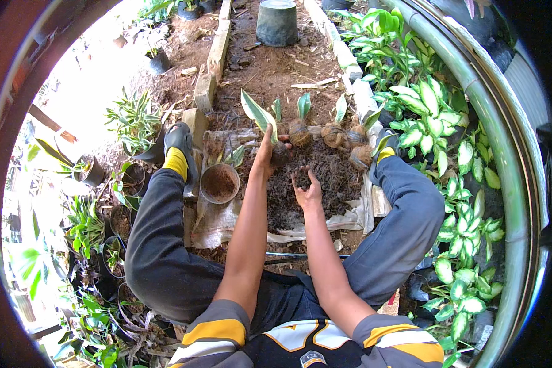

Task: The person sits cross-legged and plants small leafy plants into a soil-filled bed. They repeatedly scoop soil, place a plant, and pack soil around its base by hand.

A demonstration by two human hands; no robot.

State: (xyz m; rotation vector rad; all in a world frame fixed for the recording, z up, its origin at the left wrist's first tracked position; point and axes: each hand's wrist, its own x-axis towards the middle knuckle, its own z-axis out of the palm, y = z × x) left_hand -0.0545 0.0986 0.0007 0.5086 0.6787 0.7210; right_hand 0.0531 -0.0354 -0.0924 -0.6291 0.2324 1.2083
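My left hand [265, 154] holds a snake plant leaf cutting [256, 111] by a dark ball of soil [280, 155] at its base. The leaf points up and away, with pale yellow edges. Lower and to the right, my right hand [308, 195] is cupped with fingers apart over a heap of dark potting soil [331, 193]. Dirt darkens its fingertips. The heap lies on a white woven sack [211, 230]. Beyond it stand several leaf cuttings with fibre-wrapped root balls [300, 133]. One wrapped ball [361, 157] lies near my right foot.
A round pot [220, 184] with brown material stands left of the heap, near a loose leaf [236, 156]. Wooden edging [218, 48] borders the dirt path. An upturned black bucket [277, 23] sits farther along. Potted plants [135, 122] crowd the left; variegated plants [430, 115] line the right, beside a bamboo pole [501, 129].
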